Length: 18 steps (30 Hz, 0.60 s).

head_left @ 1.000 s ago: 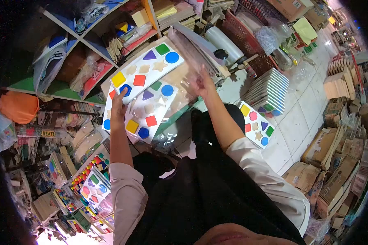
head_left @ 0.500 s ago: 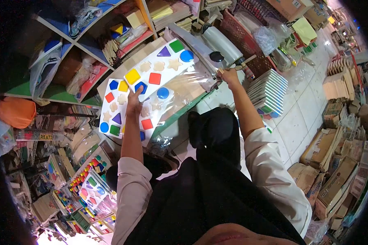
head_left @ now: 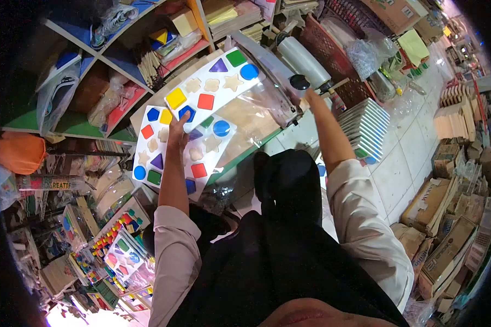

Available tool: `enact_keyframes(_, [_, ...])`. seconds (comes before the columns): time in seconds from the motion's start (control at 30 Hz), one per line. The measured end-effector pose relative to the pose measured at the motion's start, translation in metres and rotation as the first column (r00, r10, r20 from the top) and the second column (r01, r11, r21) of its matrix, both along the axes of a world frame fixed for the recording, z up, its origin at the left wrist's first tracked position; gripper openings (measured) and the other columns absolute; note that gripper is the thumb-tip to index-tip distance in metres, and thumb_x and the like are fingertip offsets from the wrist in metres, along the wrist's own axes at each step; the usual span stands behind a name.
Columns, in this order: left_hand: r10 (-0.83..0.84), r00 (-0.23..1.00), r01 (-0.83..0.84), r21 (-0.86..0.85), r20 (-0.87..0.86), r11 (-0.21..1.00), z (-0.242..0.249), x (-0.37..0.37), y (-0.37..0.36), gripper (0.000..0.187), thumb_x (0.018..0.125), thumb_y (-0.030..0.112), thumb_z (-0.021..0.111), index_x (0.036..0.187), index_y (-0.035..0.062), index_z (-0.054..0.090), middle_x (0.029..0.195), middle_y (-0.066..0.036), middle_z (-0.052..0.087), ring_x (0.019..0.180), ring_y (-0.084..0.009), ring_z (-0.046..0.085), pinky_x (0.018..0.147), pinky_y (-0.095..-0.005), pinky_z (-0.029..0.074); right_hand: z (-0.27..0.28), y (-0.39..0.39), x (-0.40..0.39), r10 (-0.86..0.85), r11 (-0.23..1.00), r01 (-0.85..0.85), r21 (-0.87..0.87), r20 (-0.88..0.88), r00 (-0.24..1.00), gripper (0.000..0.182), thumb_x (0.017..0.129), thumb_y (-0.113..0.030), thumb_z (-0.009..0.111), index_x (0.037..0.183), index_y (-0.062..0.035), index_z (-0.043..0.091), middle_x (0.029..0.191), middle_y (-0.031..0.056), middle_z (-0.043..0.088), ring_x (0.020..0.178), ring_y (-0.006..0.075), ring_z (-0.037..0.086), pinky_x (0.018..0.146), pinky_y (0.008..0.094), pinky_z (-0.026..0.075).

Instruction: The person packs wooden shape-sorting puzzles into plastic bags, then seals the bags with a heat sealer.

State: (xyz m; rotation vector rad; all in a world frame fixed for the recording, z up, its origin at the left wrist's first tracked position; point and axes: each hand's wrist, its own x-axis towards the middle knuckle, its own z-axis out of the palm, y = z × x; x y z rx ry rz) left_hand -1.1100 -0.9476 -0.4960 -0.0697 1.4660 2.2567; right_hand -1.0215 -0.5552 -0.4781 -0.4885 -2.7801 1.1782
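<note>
My left hand (head_left: 178, 131) grips the lower edge of a white shape board (head_left: 218, 82), thumb on top near a blue pentagon. Coloured shapes and bare wooden flowers and stars sit on it. Two similar boards lie beneath: a white board (head_left: 151, 144) to the left and a film-covered board (head_left: 207, 147) below. My right hand (head_left: 311, 98) is at the black knob (head_left: 299, 82) by the end of a long grey bar device (head_left: 264, 71); its fingers are mostly hidden. Clear plastic film (head_left: 245, 117) spreads over the tabletop (head_left: 232, 150) beside the boards.
A roll of clear film (head_left: 304, 61) lies behind the device, near a red basket (head_left: 327, 43). Stacked boards (head_left: 364, 126) stand on the tiled floor at right. Shelves (head_left: 98, 54) rise at left; cardboard boxes (head_left: 447, 248) line the far right.
My right hand has moved slightly up and right, from the device's end to near the black knob. The bar and knob have shifted a little. My left hand stays on the board.
</note>
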Motion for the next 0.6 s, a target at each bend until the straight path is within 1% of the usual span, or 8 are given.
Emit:
enact_keyframes(0.1, [0.040,0.997,-0.037,-0.051,0.060,0.998,0.009,-0.002,-0.001,0.046,0.076,0.005,0.057,0.118,0.0036,0.036,0.099,-0.008,0.054,0.085,-0.0191,0.057,0.070,-0.0310,0.049,0.034,0.026,-0.014,0.061,0.976,-0.097,-0.193,-0.187,0.981,0.040,0.082,-0.038,0.049,0.084,0.0010,0.060,0.077,0.0102,0.062,0.074,0.0192,0.056,0.074,0.0275,0.042])
enact_keyframes(0.17, [0.052,0.997,-0.048,-0.066,0.065,0.997,0.011,-0.002,0.000,0.045,0.076,0.005,0.057,0.117,0.0033,0.037,0.097,-0.008,0.054,0.084,-0.0187,0.057,0.070,-0.0310,0.049,0.122,-0.018,-0.005,0.019,0.922,-0.120,-0.368,-0.267,0.963,0.044,0.081,-0.041,0.049,0.081,0.0003,0.062,0.072,0.0138,0.061,0.068,0.0182,0.055,0.069,0.0269,0.041])
enact_keyframes(0.2, [0.035,0.998,-0.032,-0.060,0.057,0.998,0.006,-0.007,-0.001,0.044,0.076,0.005,0.057,0.116,0.0031,0.038,0.097,-0.007,0.055,0.084,-0.0187,0.057,0.070,-0.0314,0.049,0.132,-0.021,-0.007,0.018,0.923,-0.118,-0.367,-0.265,0.964,0.044,0.081,-0.041,0.049,0.081,0.0003,0.062,0.072,0.0138,0.061,0.068,0.0182,0.055,0.069,0.0269,0.041])
enact_keyframes(0.27, [0.013,0.999,-0.011,-0.051,0.036,0.999,0.006,-0.009,-0.001,0.044,0.076,0.006,0.058,0.116,0.0030,0.039,0.097,-0.007,0.055,0.085,-0.0190,0.057,0.071,-0.0327,0.049,0.141,-0.023,-0.011,0.263,0.962,-0.265,-0.060,-0.038,0.964,0.034,0.084,-0.032,0.048,0.088,-0.0011,0.062,0.080,0.0108,0.063,0.076,0.0174,0.057,0.070,0.0276,0.042])
enact_keyframes(0.3, [0.014,0.999,-0.013,-0.049,0.037,0.999,0.005,-0.009,-0.002,0.044,0.076,0.006,0.058,0.116,0.0030,0.039,0.097,-0.007,0.055,0.085,-0.0190,0.057,0.071,-0.0327,0.049,0.137,-0.027,-0.012,0.264,0.962,-0.266,-0.059,-0.036,0.964,0.034,0.084,-0.032,0.048,0.088,-0.0011,0.062,0.080,0.0108,0.063,0.076,0.0174,0.057,0.070,0.0276,0.042])
enact_keyframes(0.37, [0.037,0.997,-0.028,-0.129,0.068,0.991,0.015,-0.004,-0.002,0.045,0.076,0.007,0.058,0.116,0.0032,0.039,0.099,-0.008,0.055,0.086,-0.0193,0.057,0.073,-0.0332,0.049,0.116,-0.035,-0.013,0.292,0.933,-0.260,0.248,-0.105,0.951,0.037,0.083,-0.031,0.049,0.072,0.0016,0.061,0.063,0.0162,0.057,0.060,0.0225,0.055,0.058,0.0310,0.042])
enact_keyframes(0.4, [0.038,0.997,-0.029,-0.128,0.069,0.991,0.014,-0.005,-0.002,0.045,0.076,0.007,0.058,0.116,0.0032,0.039,0.099,-0.008,0.055,0.086,-0.0193,0.057,0.073,-0.0332,0.049,0.106,-0.037,-0.013,0.345,0.898,-0.237,0.370,-0.261,0.902,0.040,0.082,-0.031,0.051,0.061,0.0033,0.056,0.054,0.0185,0.049,0.050,0.0308,0.049,0.050,0.0361,0.039])
enact_keyframes(0.6, [0.008,0.996,-0.003,-0.056,0.088,0.998,0.009,-0.010,0.000,0.044,0.076,0.006,0.059,0.116,0.0034,0.040,0.100,-0.008,0.055,0.088,-0.0197,0.057,0.073,-0.0346,0.049,0.075,-0.058,0.001,0.212,0.912,-0.051,0.407,-0.360,0.908,0.040,0.080,-0.027,0.054,0.054,0.0038,0.049,0.058,0.0189,0.048,0.054,0.0366,0.049,0.051,0.0414,0.038])
